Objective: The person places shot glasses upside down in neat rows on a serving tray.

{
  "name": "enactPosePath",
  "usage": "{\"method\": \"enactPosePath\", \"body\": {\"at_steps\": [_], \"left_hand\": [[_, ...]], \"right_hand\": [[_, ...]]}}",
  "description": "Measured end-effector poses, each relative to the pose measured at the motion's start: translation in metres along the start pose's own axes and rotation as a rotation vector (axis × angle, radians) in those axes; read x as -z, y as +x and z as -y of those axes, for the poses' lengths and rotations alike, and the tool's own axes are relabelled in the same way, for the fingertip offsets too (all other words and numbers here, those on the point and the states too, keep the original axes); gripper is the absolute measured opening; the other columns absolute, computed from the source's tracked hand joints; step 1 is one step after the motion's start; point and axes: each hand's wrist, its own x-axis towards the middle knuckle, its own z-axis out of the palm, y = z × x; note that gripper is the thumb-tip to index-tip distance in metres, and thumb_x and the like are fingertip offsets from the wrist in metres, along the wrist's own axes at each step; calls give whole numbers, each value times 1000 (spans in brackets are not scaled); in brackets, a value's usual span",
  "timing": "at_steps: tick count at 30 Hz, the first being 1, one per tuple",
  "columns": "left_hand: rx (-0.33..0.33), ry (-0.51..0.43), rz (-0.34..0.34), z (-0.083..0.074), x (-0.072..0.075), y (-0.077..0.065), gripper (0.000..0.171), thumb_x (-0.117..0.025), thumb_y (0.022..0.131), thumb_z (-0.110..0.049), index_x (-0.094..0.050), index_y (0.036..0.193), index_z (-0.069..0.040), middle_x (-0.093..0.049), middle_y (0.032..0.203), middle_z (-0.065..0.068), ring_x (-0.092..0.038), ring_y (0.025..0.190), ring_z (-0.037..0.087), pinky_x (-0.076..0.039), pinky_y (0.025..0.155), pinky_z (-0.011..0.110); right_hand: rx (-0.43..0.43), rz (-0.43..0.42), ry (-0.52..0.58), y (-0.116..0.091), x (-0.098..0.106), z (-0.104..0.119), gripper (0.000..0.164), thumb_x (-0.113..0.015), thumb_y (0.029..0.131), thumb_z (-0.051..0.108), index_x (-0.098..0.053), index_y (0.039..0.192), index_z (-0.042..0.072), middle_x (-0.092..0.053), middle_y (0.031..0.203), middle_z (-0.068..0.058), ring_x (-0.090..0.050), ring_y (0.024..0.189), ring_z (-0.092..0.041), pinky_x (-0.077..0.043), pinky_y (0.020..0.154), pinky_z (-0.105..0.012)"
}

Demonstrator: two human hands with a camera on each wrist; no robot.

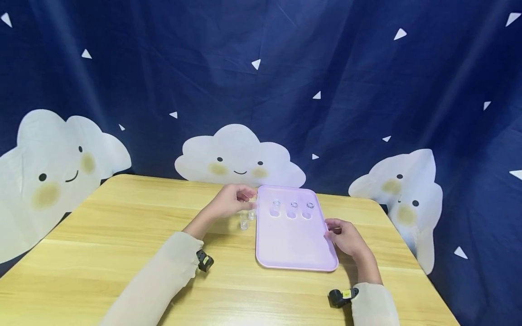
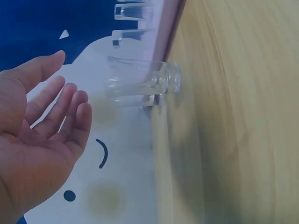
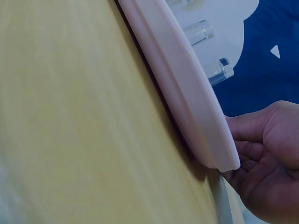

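Note:
A lilac tray (image 1: 293,246) lies on the wooden table with three small clear glasses standing in a row in its far half, the leftmost glass (image 1: 275,208) among them. My right hand (image 1: 345,237) pinches the tray's right rim, thumb at the edge and fingers partly hidden below it in the right wrist view. By the left rim is my left hand (image 1: 234,200), its fingers loosely bent and holding nothing. Just below it, two more clear glasses stand on the table beside the tray; the nearer glass (image 2: 140,80) shows upright and apart from the fingers in the left wrist view.
The pale wooden table (image 1: 122,253) extends left of and in front of the tray. Behind its far edge hangs a dark blue curtain (image 1: 220,81) printed with white clouds and triangles. A small black camera is strapped to each sleeve.

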Motion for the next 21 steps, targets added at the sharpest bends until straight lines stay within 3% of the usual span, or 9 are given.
{"method": "enactPosePath", "body": {"at_steps": [10,21], "left_hand": [[43,-27,90,3,7,-15,48,-83,85,-12,-66,130,-3,-67,125,18,-65,111,33,-55,95,41],[117,-127,123,17,6,-24,55,-84,83,-10,-63,132,2,-64,127,19,-62,115,37,-54,97,44]], "right_hand": [[-4,2,5,2,0,-4,42,-62,97,3,-58,139,-3,-66,123,-20,-62,109,-31,-55,93,-46],[-6,10,-4,1,0,-3,43,-62,97,4,-57,139,-2,-66,124,-20,-62,111,-32,-54,95,-47]]}}
